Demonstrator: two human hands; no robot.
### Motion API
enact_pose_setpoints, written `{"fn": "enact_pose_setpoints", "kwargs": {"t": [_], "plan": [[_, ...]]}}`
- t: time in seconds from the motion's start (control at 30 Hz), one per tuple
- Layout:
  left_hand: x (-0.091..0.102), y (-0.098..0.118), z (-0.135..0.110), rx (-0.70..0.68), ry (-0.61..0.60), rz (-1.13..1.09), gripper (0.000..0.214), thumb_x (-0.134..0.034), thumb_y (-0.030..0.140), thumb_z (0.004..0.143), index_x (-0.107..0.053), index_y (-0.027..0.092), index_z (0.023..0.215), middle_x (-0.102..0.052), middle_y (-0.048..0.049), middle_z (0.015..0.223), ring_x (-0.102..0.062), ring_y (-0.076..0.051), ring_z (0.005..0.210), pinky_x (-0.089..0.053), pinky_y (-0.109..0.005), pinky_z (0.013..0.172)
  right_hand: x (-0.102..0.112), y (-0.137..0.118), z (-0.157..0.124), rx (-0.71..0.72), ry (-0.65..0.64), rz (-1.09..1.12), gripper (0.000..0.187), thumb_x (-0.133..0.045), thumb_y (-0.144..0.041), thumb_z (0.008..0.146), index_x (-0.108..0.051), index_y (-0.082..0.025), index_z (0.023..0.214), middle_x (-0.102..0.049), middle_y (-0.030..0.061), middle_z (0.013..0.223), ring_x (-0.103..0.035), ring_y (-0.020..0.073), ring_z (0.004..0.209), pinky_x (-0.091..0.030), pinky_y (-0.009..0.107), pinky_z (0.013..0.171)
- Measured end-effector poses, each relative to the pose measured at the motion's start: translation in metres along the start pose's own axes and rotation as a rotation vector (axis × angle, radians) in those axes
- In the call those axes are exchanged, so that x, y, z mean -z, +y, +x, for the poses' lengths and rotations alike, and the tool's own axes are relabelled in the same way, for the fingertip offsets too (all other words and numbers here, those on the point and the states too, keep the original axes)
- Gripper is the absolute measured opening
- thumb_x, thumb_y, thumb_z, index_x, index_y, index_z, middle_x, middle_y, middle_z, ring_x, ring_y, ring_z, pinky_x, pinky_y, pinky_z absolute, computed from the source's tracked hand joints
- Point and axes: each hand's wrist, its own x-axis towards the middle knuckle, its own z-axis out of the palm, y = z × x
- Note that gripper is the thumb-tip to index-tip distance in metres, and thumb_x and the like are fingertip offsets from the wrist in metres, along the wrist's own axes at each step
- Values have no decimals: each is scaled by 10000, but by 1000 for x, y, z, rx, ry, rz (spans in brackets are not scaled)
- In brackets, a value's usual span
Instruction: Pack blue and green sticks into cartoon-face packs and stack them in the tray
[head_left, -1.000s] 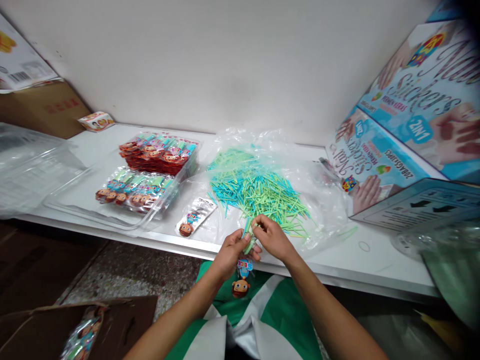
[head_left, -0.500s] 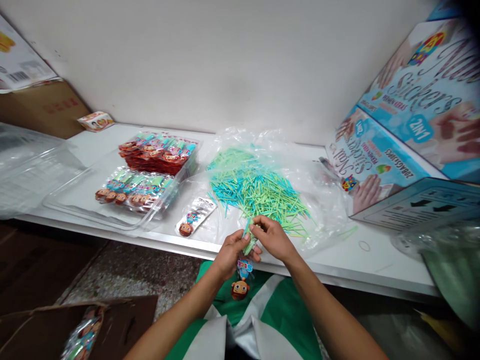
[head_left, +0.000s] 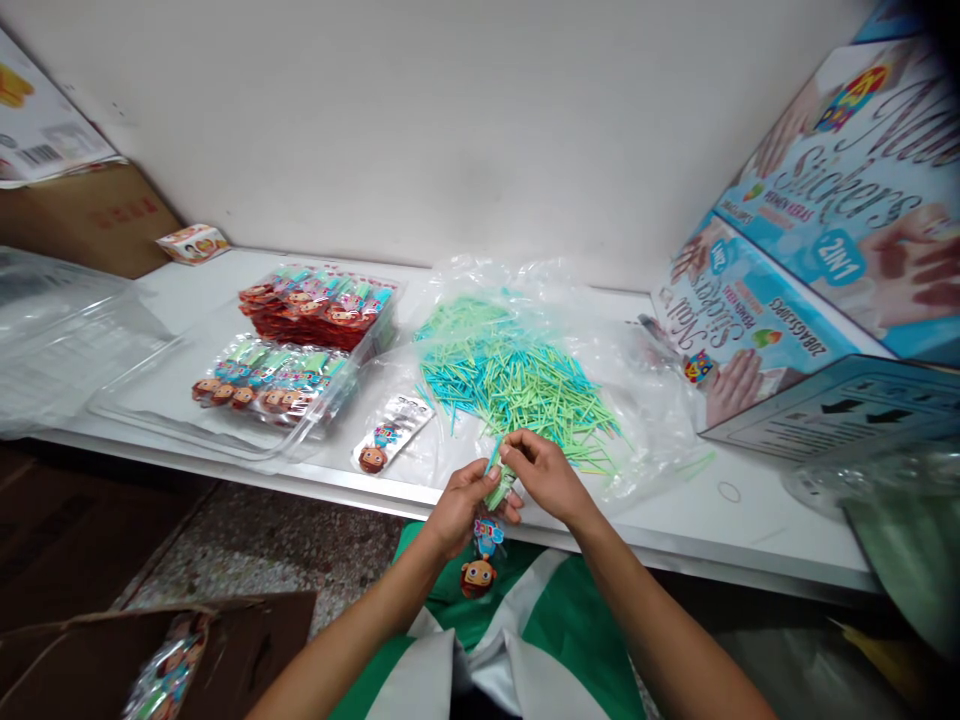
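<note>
At the table's front edge, my left hand [head_left: 456, 510] is closed on a small clear packet [head_left: 478, 575] printed with a cartoon face, which hangs down over the lap. Thin green and blue candy-like sticks [head_left: 495, 452] stand up out of the packet's upper end. My right hand [head_left: 546, 478] pinches these sticks from the right, its fingertips touching the packet's top; some fingers are hidden behind it. Just beyond both hands spreads a loose pile of green and blue sticks [head_left: 532, 390] on a clear plastic sheet [head_left: 645, 420]. A flat packet [head_left: 390, 435] of the same print lies to the left.
A clear plastic tray [head_left: 187, 440] on the left holds rows of filled packets [head_left: 315, 305]. Blue printed boxes [head_left: 780, 290] stand at the right. Below, on the left, an open brown carton [head_left: 255, 650] has packets inside. A white wall [head_left: 450, 130] rises behind the table.
The hands keep nearly the same place and grip. The hanging packet's lower end has shifted very slightly up and left.
</note>
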Motion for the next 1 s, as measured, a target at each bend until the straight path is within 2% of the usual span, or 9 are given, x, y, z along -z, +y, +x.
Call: {"fn": "enact_pose_setpoints", "kwargs": {"t": [0.23, 0.37, 0.53, 0.67, 0.8, 1.0], "plan": [[2, 2, -1, 6, -45, 14, 299, -587, 408, 782, -509, 146, 903, -650, -44, 670, -633, -177, 543, -449, -260, 555, 2, 0, 0, 1, 8, -116, 41, -484, -215, 754, -513, -197, 731, -450, -50, 577, -429, 104, 544, -343, 217, 529], [4, 3, -1, -24, -44, 5, 296, -569, 408, 793, -501, 139, 896, -656, -59, 679, -637, -186, 546, -455, -267, 551, 3, -6, -2, -1, -9, -114, 49, -469, -171, 732, -507, -201, 729, -446, -58, 549, -430, 100, 528, -345, 209, 530], [5, 3, 0, -22, -60, 1, 321, -576, 414, 786, -509, 132, 923, -665, -75, 689, -644, -198, 552, -461, -271, 545, 3, -12, -5, 31, -26, -63, 40, -488, -219, 776, -523, -204, 765, -482, -47, 582, -470, 108, 564, -372, 218, 554], [6, 1, 2, -21, -76, 24, 311, -567, 415, 794, -505, 137, 918, -669, -77, 689, -644, -200, 546, -463, -280, 559, 2, -10, -1, 47, 10, 9, 135, -504, -300, 810, -568, -188, 850, -558, -14, 709, -506, 114, 634, -409, 232, 607], [8, 0, 2, -22, -83, 53, 299, -557, 411, 806, -498, 138, 911, -670, -77, 695, -642, -191, 547, -467, -280, 572, 3, -9, 2, 59, 5, 38, 154, -523, -320, 811, -578, -176, 823, -555, -13, 712, -502, 108, 634, -410, 228, 609], [11, 2, 3, -81, -88, 144, 274, -542, 405, 825, -492, 147, 903, -675, -73, 764, -648, -168, 597, -467, -261, 599, 3, -15, 2, 109, 118, 2, 126, -537, -306, 813, -565, -183, 802, -553, -18, 703, -511, 110, 635, -412, 232, 616]]}}
